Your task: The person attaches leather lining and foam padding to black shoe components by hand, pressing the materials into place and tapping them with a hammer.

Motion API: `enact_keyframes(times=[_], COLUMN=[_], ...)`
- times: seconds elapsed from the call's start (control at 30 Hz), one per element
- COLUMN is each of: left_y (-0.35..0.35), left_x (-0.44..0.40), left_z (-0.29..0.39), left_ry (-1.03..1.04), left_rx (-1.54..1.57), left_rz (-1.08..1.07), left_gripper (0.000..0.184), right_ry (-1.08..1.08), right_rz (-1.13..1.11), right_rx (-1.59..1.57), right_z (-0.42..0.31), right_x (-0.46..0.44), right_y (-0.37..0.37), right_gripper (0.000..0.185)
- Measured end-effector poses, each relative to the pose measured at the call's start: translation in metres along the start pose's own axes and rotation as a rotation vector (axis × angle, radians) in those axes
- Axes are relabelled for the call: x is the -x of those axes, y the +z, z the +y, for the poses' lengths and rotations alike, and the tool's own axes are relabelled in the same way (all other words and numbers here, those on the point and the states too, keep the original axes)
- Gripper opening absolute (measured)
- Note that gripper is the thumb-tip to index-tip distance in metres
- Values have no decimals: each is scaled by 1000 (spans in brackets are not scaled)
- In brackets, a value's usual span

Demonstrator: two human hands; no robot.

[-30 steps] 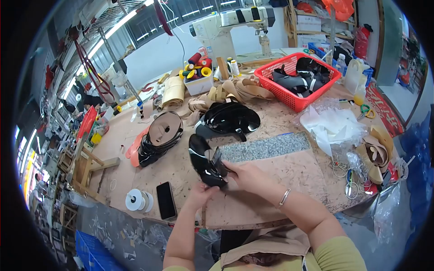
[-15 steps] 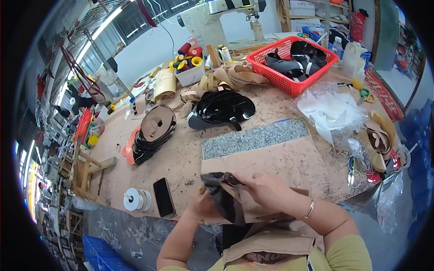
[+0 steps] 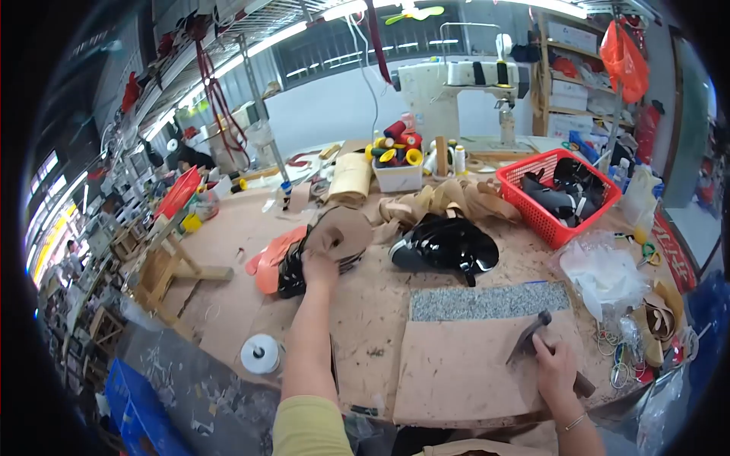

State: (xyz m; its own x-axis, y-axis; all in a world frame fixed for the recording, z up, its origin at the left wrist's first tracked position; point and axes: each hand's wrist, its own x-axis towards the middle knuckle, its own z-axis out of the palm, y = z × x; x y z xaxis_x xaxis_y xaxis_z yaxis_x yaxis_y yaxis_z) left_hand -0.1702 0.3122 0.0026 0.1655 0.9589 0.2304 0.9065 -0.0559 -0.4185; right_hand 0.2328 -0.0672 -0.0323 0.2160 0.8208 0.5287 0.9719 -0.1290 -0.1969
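Your left hand is on the round stack, left of centre in the frame; fingers touch its brown top near the edge, but you cannot tell how far they close or whether they pinch a piece. The stack's side is black strips, and orange sheets stick out at its left. Your right hand is clamped around the handle of the hammer, lower right, head toward the upper left of the hand, handle end poking out below it. The hammer is over the pale board on the table, just below the grey speckled slab. Shiny black pieces lie near the centre, between the stack and the red basket, upper right, which holds more black pieces. Tan strips are behind the shiny pieces. White spool stands lower left, left of your left forearm. White sheets and clear plastic are at right, with loose cords and scissors below them, right of the hammer. Tub of thread spools is at upper centre.
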Motion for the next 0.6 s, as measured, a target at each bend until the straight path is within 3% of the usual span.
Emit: enact_keyframes(times=[0.07,0.13,0.2,0.27,0.33,0.37,0.4,0.47,0.5,0.53,0.6], left_y=[5,25,-2,-22,11,14,25,34,38,26,-15], left_x=[-5,-29,-20,-10,-24,-30,-36,-43,-47,-50,-58], left_z=[2,3,-4,-10,-20,-10,-10,-13,-14,-12,-6], left_ry=[-160,-50,104,171,75,-152,-153,-114,40,40,8], left_rx=[-34,-49,36,182,519,491,494,466,395,396,865], left_rz=[-70,-138,31,167,494,1024,1020,596,601,606,781], left_gripper=[45,55,66,57,44,33,33,22,14,14,10], right_ry=[-33,9,11,22,37,44,50,38,29,30,56], right_rz=[13,-17,-33,-41,-47,-55,-66,-50,-30,-25,-43], right_rx=[31,62,80,78,67,65,65,70,72,74,46], right_z=[2,-2,-6,-6,-7,-7,-8,-13,-14,-12,-8], right_x=[5,4,0,-1,-2,-2,-2,-4,-6,-5,-1], right_y=[4,4,0,-3,0,1,1,-3,-4,-3,1], right_gripper=[46,46,46,46,47,46,46,45,44,44,45])
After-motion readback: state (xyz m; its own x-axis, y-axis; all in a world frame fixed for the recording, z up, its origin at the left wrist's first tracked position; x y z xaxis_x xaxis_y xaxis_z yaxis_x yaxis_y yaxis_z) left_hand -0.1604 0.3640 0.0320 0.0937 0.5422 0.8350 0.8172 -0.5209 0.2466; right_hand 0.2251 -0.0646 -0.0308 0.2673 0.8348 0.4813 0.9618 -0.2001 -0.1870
